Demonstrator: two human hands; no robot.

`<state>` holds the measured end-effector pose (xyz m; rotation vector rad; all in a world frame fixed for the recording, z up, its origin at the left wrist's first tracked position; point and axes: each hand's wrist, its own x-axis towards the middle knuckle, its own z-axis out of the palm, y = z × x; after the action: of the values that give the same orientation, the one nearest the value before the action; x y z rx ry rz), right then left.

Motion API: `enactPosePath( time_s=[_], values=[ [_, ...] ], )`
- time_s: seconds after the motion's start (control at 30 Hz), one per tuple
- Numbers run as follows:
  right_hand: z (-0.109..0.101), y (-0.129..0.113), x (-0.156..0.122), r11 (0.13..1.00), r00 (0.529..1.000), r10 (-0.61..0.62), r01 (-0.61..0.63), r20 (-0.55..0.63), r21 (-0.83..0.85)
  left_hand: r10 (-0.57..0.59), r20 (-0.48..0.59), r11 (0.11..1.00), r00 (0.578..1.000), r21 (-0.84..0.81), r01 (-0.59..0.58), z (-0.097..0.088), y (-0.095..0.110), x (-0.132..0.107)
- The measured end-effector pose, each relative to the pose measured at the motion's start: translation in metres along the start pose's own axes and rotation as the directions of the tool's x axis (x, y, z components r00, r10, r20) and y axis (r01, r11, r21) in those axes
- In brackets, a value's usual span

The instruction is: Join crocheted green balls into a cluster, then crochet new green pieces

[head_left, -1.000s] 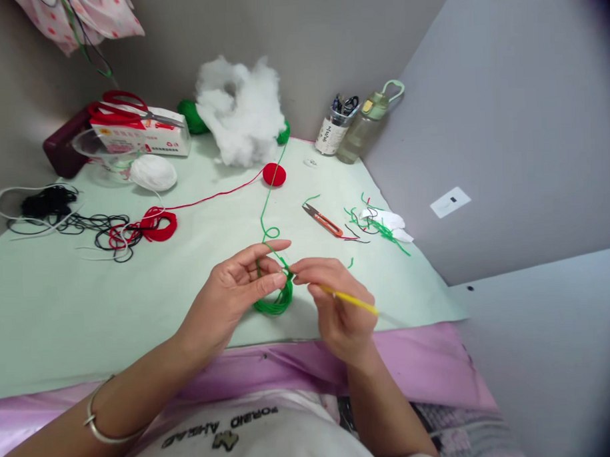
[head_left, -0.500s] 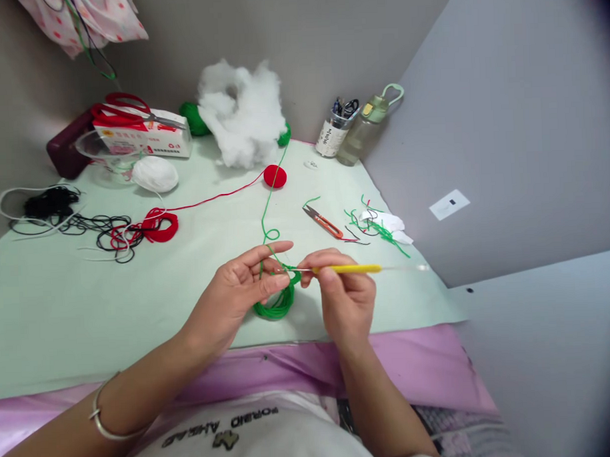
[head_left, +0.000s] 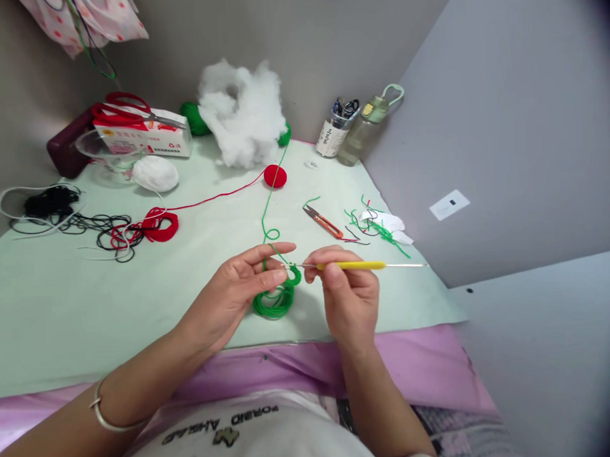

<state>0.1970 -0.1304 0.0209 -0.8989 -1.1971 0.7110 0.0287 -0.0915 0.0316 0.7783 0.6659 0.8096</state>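
A small ring of green crochet work (head_left: 293, 276) is pinched between the thumb and fingers of my left hand (head_left: 247, 277), whose index finger stretches out with green yarn over it. My right hand (head_left: 348, 287) grips a crochet hook (head_left: 356, 265) by its yellow handle. The hook's thin metal tip reaches left to the top of the green ring, while its other metal end points right. Below my left fingers lies a loose coil of green yarn (head_left: 273, 303). A green strand (head_left: 266, 213) runs back from my hand across the table, with a small loop in it.
Thread snips (head_left: 325, 222) lie beyond my right hand, near yarn scraps (head_left: 382, 229). A red disc (head_left: 275, 177) and white stuffing (head_left: 244, 117) sit farther back. At left are tangled black yarn (head_left: 51, 204), red yarn (head_left: 161, 225) and a white ball (head_left: 156, 174). A bottle (head_left: 364, 133) stands back right.
My right hand and the hook have shifted slightly right, and the hook now lies more level. More of the green ring shows between my hands.
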Motion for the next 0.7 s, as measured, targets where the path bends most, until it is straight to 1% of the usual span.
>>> enactPosePath(
  time_s=[0.1,0.23,0.3,0.33,0.37,0.4,0.47,0.5,0.53,0.57,0.6,0.63,0.7],
  values=[
    [0.001,0.001,-0.001,0.998,0.999,0.003,0.001,0.054,-0.065,0.015,-0.002,0.999,1.000,0.034,-0.015,0.002,0.000,-0.001],
    [-0.003,-0.001,-0.001,1.000,0.996,0.015,-0.014,0.093,-0.011,0.001,-0.001,0.999,1.000,0.049,-0.001,0.002,0.003,-0.003],
    [-0.004,-0.005,-0.002,0.996,0.994,-0.039,0.046,0.098,-0.079,0.013,-0.007,0.998,1.000,0.058,-0.012,0.002,0.005,-0.004],
    [-0.004,-0.007,-0.004,0.982,0.989,-0.095,0.111,0.111,-0.153,0.024,-0.023,0.998,0.999,0.064,-0.022,0.002,0.005,-0.004],
    [-0.004,-0.009,-0.006,0.948,0.976,-0.167,0.198,0.143,-0.250,0.034,-0.041,0.997,0.999,0.068,-0.031,0.003,0.005,-0.005],
    [-0.003,-0.010,-0.008,0.885,0.950,-0.247,0.301,0.189,-0.354,0.040,-0.054,0.997,0.998,0.067,-0.036,0.004,0.005,-0.005],
    [-0.002,-0.010,-0.013,0.696,0.871,-0.372,0.490,0.320,-0.525,0.030,-0.048,0.999,0.998,0.040,-0.028,0.004,0.003,-0.004],
    [-0.001,-0.009,-0.015,0.607,0.838,-0.398,0.545,0.373,-0.578,0.009,-0.030,1.000,1.000,0.016,-0.009,0.003,0.002,-0.004],
    [-0.001,-0.007,-0.016,0.554,0.824,-0.407,0.566,0.395,-0.610,-0.020,-0.008,1.000,1.000,-0.010,0.020,0.002,0.002,-0.003],
    [-0.001,-0.006,-0.016,0.554,0.829,-0.404,0.558,0.387,-0.617,-0.053,0.012,0.998,0.999,-0.036,0.053,0.000,0.001,-0.002],
    [-0.001,-0.004,-0.015,0.608,0.852,-0.390,0.524,0.350,-0.597,-0.087,0.027,0.994,0.996,-0.058,0.089,-0.001,0.000,-0.002],
    [-0.001,-0.003,-0.014,0.696,0.887,-0.361,0.462,0.289,-0.550,-0.114,0.035,0.990,0.993,-0.077,0.117,-0.003,0.000,-0.002],
    [-0.001,-0.002,-0.008,0.880,0.954,-0.266,0.299,0.138,-0.368,-0.125,0.035,0.988,0.992,-0.092,0.128,-0.004,0.001,-0.001]
  ],
)
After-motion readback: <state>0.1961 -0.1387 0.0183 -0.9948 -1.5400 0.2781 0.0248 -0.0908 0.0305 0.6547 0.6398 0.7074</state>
